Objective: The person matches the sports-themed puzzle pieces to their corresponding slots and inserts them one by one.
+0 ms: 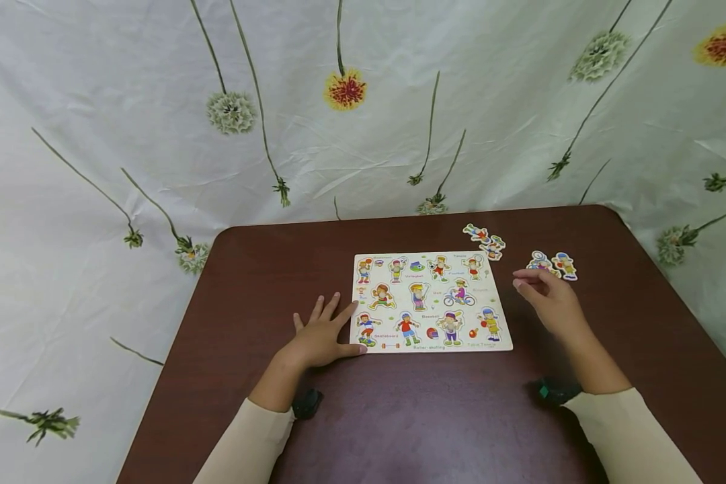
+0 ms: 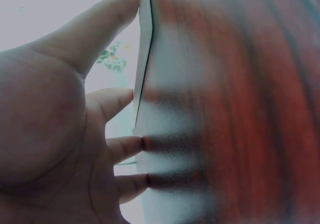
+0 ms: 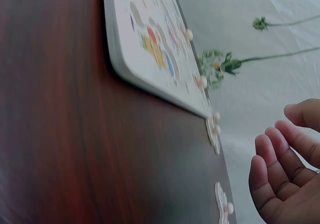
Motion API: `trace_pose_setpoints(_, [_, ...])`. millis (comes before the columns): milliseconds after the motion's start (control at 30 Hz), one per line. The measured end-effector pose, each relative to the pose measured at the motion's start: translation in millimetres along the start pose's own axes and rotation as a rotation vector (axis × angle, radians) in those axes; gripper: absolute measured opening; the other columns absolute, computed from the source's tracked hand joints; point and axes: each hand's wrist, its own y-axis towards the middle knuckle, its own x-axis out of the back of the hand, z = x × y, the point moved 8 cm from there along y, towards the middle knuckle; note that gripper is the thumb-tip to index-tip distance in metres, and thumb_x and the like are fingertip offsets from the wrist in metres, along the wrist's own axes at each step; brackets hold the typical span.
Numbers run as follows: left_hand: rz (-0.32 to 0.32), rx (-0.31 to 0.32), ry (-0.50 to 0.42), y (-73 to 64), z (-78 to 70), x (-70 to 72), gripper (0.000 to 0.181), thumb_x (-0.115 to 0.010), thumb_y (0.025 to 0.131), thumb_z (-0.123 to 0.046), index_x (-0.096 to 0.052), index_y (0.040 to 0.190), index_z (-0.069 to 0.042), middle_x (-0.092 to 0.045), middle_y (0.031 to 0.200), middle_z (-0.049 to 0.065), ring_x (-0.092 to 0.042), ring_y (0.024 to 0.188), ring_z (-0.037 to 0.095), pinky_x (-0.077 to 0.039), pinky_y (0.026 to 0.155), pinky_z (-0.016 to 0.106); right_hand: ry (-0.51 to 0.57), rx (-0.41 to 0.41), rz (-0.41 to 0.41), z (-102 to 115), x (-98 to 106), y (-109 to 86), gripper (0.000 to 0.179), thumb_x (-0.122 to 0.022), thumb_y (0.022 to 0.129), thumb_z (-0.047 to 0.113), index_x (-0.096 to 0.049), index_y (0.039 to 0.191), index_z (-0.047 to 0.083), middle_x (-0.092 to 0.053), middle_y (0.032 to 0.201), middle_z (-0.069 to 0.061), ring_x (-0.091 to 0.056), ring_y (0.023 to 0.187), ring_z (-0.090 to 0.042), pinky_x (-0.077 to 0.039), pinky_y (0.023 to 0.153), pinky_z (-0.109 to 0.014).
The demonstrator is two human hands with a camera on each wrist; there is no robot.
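Observation:
A white wooden puzzle board (image 1: 503,340) with figures of children playing sports lies flat on the table. At its left edge rests my left hand (image 1: 318,339), fingers spread. In the left wrist view the thumb and forefinger touch the board's edge, with other fingertips on the table. My right hand (image 1: 553,306) hovers right of the board. The right wrist view shows this hand (image 3: 287,171) with loosely bent fingers, thumb apart, nothing held. Two loose figure pieces, one partly hidden (image 1: 538,259) and one in blue and yellow (image 1: 565,267), lie just beyond its fingers.
More loose pieces (image 1: 477,233) lie behind the board's far right corner, partly overlapping it. Small knobs stick up from the pieces. The dark brown table (image 1: 411,417) ends at a flowered curtain (image 1: 375,161) behind.

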Motion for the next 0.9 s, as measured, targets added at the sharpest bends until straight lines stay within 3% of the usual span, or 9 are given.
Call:
trace_pose_setpoints(300, [-0.002, 0.001, 0.003, 0.5, -0.5, 0.4, 0.094, -0.073, 0.085, -0.060, -0.025, 0.162, -0.034, -0.007, 0.172, 0.011, 0.002, 0.158, 0.041, 0.003, 0.112, 0.082, -0.013, -0.105, -0.049, -23.6, 22.0, 15.1, 0.039, -0.058, 0.103, 0.028, -0.065, 0.127, -0.002, -0.056, 0.082, 0.033, -0.059, 0.077, 0.008, -0.047, 0.066, -0.009])
trace_pose_setpoints(367, [-0.001, 0.001, 0.004, 0.8, -0.9, 0.3, 0.094, -0.073, 0.085, -0.060, -0.025, 0.162, -0.034, -0.007, 0.172, 0.011, 0.002, 0.158, 0.041, 0.003, 0.112, 0.082, -0.038, -0.136, -0.052, -30.1, 26.3, 19.1, 0.039, -0.058, 0.103, 0.028, -0.065, 0.127, -0.002, -0.060, 0.084, 0.026, -0.060, 0.076, 0.005, -0.048, 0.065, -0.011])
trace_pose_setpoints(467, [-0.001, 0.001, 0.001, 1.0, -1.6, 0.4, 0.094, -0.073, 0.085, -0.060, -0.026, 0.162, -0.034, -0.007, 0.172, 0.011, 0.002, 0.158, 0.041, 0.004, 0.112, 0.082, -0.079, -0.183, -0.041, -40.1, 30.3, 24.1, 0.041, -0.056, 0.104, 0.028, -0.063, 0.130, -0.002, -0.070, 0.096, 0.003, -0.060, 0.075, 0.004, -0.048, 0.063, -0.012])
trace_pose_setpoints(600, [0.000, 0.002, 0.000, 0.6, -1.7, 0.2, 0.094, -0.073, 0.085, -0.060, -0.026, 0.162, -0.033, -0.007, 0.172, 0.011, 0.002, 0.158, 0.041, 0.003, 0.112, 0.081, -0.137, -0.217, -0.004, -51.4, 31.9, 30.6, 0.042, -0.053, 0.105, 0.028, -0.060, 0.134, -0.003, -0.068, 0.117, -0.024, -0.059, 0.077, 0.003, -0.048, 0.063, -0.014])
trace_pose_setpoints(767, [-0.003, 0.001, -0.002, -0.1, -2.0, 0.3, 0.094, -0.073, 0.085, -0.060, -0.026, 0.162, -0.033, -0.007, 0.172, 0.011, 0.002, 0.158, 0.041, 0.003, 0.112, 0.081, -0.227, -0.210, 0.037, -60.0, 32.7, 42.5, 0.044, -0.052, 0.105, 0.027, -0.058, 0.132, -0.007, -0.066, 0.120, -0.031, -0.068, 0.091, -0.027, -0.048, 0.071, -0.030])
trace_pose_setpoints(900, [-0.002, 0.005, -0.001, -0.4, -1.6, -0.2, 0.093, -0.072, 0.086, -0.060, -0.026, 0.161, -0.033, -0.007, 0.172, 0.010, 0.002, 0.158, 0.041, 0.003, 0.112, 0.081, -0.283, -0.217, 0.081, -63.3, 31.2, 51.9, 0.049, -0.049, 0.105, 0.029, -0.054, 0.133, -0.011, -0.065, 0.119, -0.034, -0.064, 0.103, -0.045, -0.050, 0.078, -0.046])
